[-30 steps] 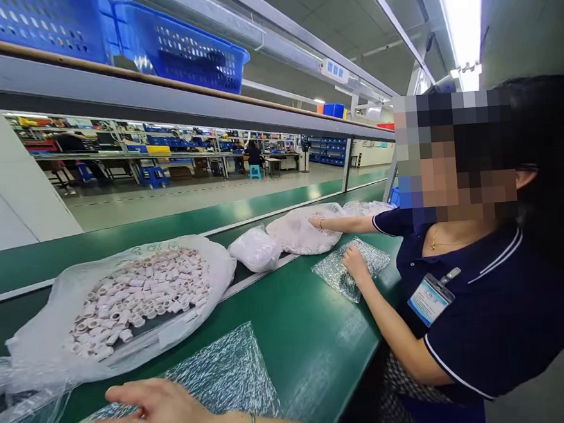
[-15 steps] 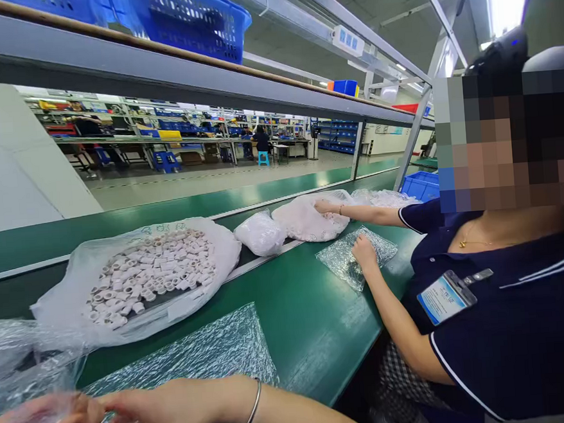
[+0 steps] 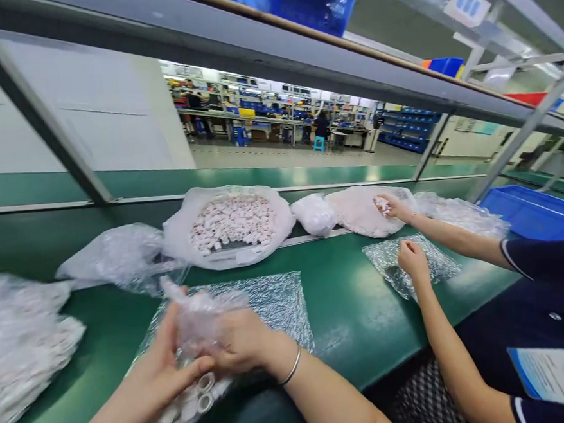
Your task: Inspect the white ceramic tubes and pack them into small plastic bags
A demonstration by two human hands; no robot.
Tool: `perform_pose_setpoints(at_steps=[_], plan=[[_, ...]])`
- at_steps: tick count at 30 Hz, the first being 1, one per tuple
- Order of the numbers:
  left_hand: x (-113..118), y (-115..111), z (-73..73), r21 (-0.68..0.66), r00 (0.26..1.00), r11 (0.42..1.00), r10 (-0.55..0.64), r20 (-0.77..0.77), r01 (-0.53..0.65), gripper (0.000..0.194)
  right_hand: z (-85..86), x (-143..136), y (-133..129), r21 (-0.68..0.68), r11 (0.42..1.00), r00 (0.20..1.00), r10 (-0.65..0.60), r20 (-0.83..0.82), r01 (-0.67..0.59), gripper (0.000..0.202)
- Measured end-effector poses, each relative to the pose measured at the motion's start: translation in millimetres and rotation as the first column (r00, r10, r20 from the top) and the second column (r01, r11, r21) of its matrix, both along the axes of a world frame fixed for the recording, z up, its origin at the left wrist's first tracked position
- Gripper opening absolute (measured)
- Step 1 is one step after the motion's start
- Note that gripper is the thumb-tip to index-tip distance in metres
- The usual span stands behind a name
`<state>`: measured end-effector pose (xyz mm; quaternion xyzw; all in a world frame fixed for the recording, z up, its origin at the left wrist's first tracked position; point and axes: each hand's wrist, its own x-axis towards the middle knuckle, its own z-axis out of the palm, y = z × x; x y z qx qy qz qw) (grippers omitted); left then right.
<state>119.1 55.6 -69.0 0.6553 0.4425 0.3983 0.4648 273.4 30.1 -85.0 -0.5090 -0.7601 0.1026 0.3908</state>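
1. The right hand point(image 3: 245, 343), with a bangle point(image 3: 293, 365) at its wrist, had its fingers curled into a bunched clear film point(image 3: 205, 317), gripping it.
2. The left hand point(image 3: 153, 372) was beside it, thumb and fingers spread apart around the other side of the film. The contact was blurred and partly covered, so I could not tell whether it pinched the film.
3. Just below both hands lay white ring-shaped pieces point(image 3: 199, 404), some with their round openings showing; whether they sat inside the same film was unclear.
4. The step in hand looked like handling the gathered film close over those pieces. In my judgement, the next move called for a secure hold on the thin film, with care not to spill the pieces.
5. Beyond the hands, a shiny translucent sheet point(image 3: 279, 302) lay flat on the green worktop point(image 3: 343, 336).
6. To the left stood a large bulging bag point(image 3: 21, 352); farther back lay a crumpled clear bag point(image 3: 125, 251).
7. Behind the sheet, an open bag point(image 3: 234, 218) held many small white pieces, with a round white bundle point(image 3: 314, 214) next to it.
8. Farther right, a co-worker's one hand point(image 3: 398, 210) held several white pieces over a pale filled bag point(image 3: 354, 213); the other, a closed hand point(image 3: 413, 260), was at a second shiny sheet point(image 3: 437, 262).
9. A blue crate point(image 3: 538, 213) was at the far right.
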Motion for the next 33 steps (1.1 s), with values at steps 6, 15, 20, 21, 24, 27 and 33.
perform_pose_setpoints(at_steps=[6,15,20,21,24,27,33], plan=[[-7.1,-33.2,-7.5,-0.278,0.959,0.920,-0.283,0.011,0.275,0.031,11.8,2.6,-7.9,0.239,0.919,0.949,0.304,0.084,-0.315,0.019],[-45.5,-35.6,-17.3,-0.157,0.920,0.909,-0.369,0.131,0.387,0.032,19.7,7.7,-7.1,-0.079,0.837,0.840,0.541,-0.028,-0.541,0.033],[-134.5,-59.5,14.7,-0.265,0.927,0.959,0.186,0.326,-0.100,0.054,-8.9,9.7,7.6,-0.130,0.962,0.968,0.248,0.029,-0.242,0.035],[-155.6,-60.3,19.3,-0.218,0.842,0.879,0.472,0.262,-0.424,0.051,-15.8,9.7,11.6,-0.153,0.963,0.970,0.235,0.066,-0.223,0.037],[-216.7,-49.6,25.4,-0.106,0.565,0.597,0.794,0.225,-0.795,0.046,-35.1,9.1,21.0,-0.228,0.945,0.945,0.276,0.175,-0.233,0.040],[-266.6,-24.1,26.0,0.040,0.261,0.259,0.940,0.221,-0.965,0.041,-51.7,8.2,26.3,-0.233,0.949,0.920,0.275,0.280,-0.213,0.042],[-320.7,44.1,22.5,0.236,0.062,0.038,0.994,0.095,-0.971,0.031,-74.4,10.1,36.7,-0.168,0.972,0.886,0.221,0.408,-0.165,0.046]])
